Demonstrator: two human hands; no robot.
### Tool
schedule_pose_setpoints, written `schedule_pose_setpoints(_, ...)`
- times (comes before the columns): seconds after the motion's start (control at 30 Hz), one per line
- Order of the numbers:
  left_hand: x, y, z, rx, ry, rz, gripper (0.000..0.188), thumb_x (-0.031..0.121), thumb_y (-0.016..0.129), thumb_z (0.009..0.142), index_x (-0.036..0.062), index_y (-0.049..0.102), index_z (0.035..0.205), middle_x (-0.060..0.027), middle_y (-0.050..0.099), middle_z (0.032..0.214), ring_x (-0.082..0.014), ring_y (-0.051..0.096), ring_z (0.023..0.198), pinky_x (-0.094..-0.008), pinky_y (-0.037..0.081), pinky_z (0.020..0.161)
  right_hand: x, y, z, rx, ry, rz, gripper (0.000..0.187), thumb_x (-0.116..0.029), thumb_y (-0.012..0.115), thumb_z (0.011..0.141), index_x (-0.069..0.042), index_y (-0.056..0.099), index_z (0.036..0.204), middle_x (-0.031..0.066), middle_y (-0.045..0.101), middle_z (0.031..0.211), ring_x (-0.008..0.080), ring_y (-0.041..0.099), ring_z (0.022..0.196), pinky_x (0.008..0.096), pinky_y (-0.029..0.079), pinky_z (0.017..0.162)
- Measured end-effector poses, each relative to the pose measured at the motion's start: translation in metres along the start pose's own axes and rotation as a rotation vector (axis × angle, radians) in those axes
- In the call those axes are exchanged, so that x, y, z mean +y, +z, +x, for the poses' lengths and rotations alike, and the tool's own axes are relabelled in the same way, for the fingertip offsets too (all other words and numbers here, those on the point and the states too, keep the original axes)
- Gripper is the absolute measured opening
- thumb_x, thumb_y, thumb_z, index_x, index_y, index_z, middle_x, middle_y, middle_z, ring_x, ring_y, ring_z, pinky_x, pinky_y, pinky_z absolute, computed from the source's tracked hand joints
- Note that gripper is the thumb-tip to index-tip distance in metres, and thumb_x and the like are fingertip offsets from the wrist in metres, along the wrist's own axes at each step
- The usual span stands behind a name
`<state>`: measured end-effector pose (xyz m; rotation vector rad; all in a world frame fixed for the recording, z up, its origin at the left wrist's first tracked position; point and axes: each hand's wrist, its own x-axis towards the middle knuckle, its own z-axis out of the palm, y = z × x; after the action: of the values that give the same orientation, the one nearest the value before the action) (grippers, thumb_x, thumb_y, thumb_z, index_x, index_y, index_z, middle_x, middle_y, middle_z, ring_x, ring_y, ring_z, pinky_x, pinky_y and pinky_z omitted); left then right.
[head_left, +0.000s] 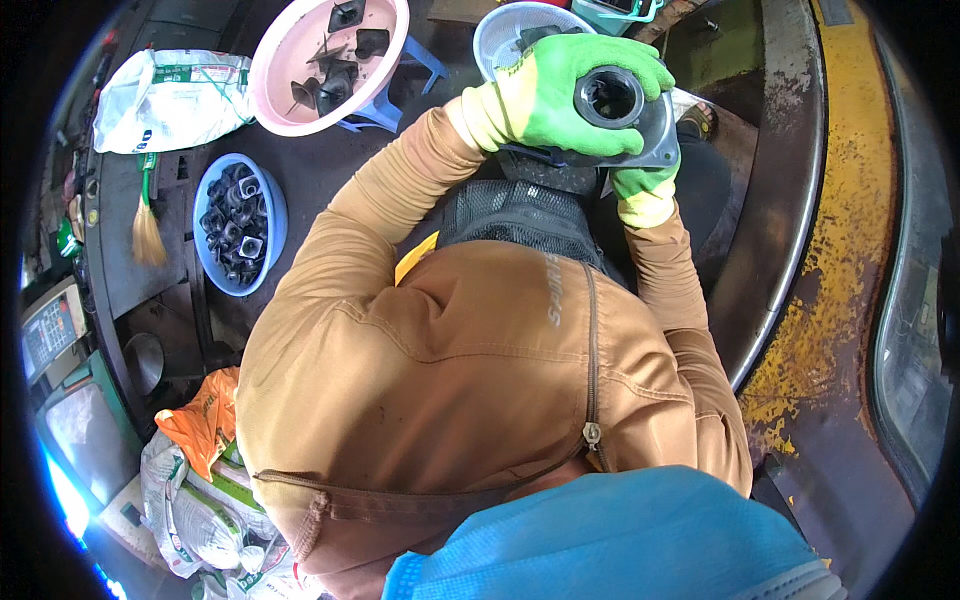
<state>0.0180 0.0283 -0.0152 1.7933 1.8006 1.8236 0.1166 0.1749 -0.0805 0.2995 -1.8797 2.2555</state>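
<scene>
My left hand (pixel 555 85), in a green and yellow work glove, is closed round a black plastic part. The black plastic part (pixel 655 140) has a round, hollow collar facing up and a flat, square-cornered flange with a hole near its corner. My right hand (pixel 645 195), gloved alike, grips the same part from below at the flange's near edge; most of its fingers are hidden. A thin pale sliver shows beside the flange, too little to name. Just behind my left hand stands a light blue basket (pixel 490 45) with dark pieces in it.
A pink basin (pixel 290 118) with several black parts rests on a blue stool (pixel 380 110). To the left are a blue tub (pixel 278 225) of black pieces, a white sack (pixel 185 100) and a hand broom (pixel 148 230). A worn yellow metal edge (pixel 840 200) runs along the right.
</scene>
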Motion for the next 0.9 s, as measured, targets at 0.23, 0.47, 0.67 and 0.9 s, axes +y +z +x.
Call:
schedule_pose_setpoints(0.23, 0.007, -0.009, -0.004, -0.148, -0.047, -0.137, 0.040, 0.013, 0.081, 0.067, 0.0036, 0.065, 0.103, -0.0117, 0.067, 0.112, -0.0250, 0.064, 0.106, -0.0350, 0.050, 0.094, 0.004, -0.002, -0.009, -0.118, 0.158, 0.054, 0.063, -0.027, 0.077, 0.077, -0.009, 0.050, 0.131, 0.0088, 0.057, 0.127, 0.0243, 0.054, 0.119, 0.0356, 0.044, 0.102)
schedule_pose_setpoints(0.47, 0.007, -0.014, -0.002, -0.439, -0.137, -0.353, 0.042, 0.016, 0.080, 0.064, 0.0027, 0.067, 0.102, -0.0125, 0.068, 0.114, -0.0254, 0.063, 0.108, -0.0362, 0.049, 0.095, 0.000, -0.020, -0.014, -0.351, 0.190, 0.163, 0.053, -0.016, 0.069, 0.087, -0.007, 0.048, 0.135, 0.0096, 0.054, 0.132, 0.0219, 0.055, 0.120, 0.0372, 0.047, 0.101)
schedule_pose_setpoints(0.67, -0.007, -0.004, 0.017, -0.759, -0.152, -0.715, 0.056, 0.030, 0.082, 0.051, 0.0035, 0.066, 0.098, -0.0176, 0.063, 0.121, -0.0345, 0.055, 0.119, -0.0485, 0.030, 0.109, 0.009, 0.005, -0.021, -0.205, 0.370, -0.281, 0.048, -0.024, 0.055, 0.095, -0.011, 0.042, 0.140, 0.0109, 0.054, 0.132, 0.0161, 0.051, 0.123, 0.0305, 0.043, 0.101)
schedule_pose_setpoints(0.9, 0.001, -0.013, 0.023, -0.162, -0.332, 0.022, 0.072, 0.028, 0.076, 0.063, 0.0030, 0.058, 0.128, -0.0142, 0.050, 0.140, -0.0265, 0.050, 0.128, -0.0387, 0.038, 0.107, -0.003, -0.017, 0.016, 0.087, -0.139, -0.019, 0.058, -0.018, 0.068, 0.086, -0.001, 0.044, 0.136, 0.0132, 0.054, 0.131, 0.0251, 0.055, 0.118, 0.0382, 0.044, 0.101)
